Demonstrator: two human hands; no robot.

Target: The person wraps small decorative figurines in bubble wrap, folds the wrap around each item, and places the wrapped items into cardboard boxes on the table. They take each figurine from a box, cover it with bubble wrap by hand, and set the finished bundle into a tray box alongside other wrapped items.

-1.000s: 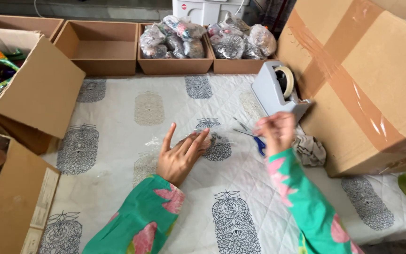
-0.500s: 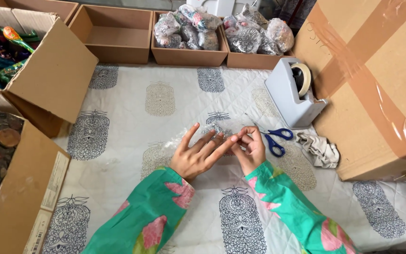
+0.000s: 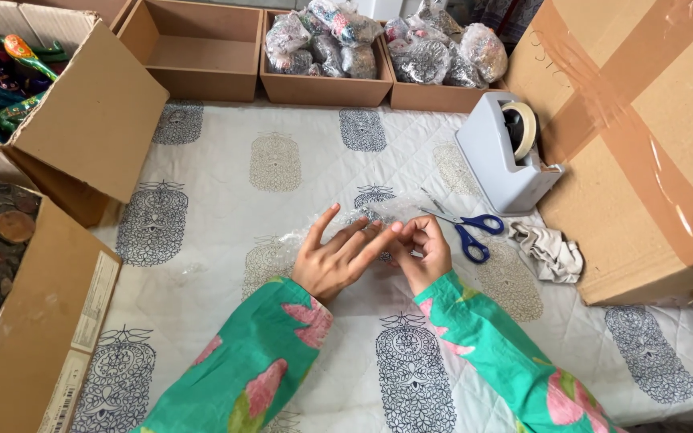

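My left hand lies flat with fingers spread on a small bundle in clear bubble wrap on the printed quilted cloth. My right hand sits right beside it, fingertips pinched together against the left fingertips at the bundle's top. It seems to pinch a short clear strip of tape, which is hard to make out. Most of the bundle is hidden under both hands. Blue-handled scissors lie just right of my right hand.
A grey tape dispenser and a crumpled cloth sit by a large taped carton on the right. At the back stand an empty box and two boxes of wrapped bundles. Open cartons line the left.
My right hand came down from beside the tape dispenser to the bundle and met the left fingertips. The left hand stayed on the bundle. The view drew closer.
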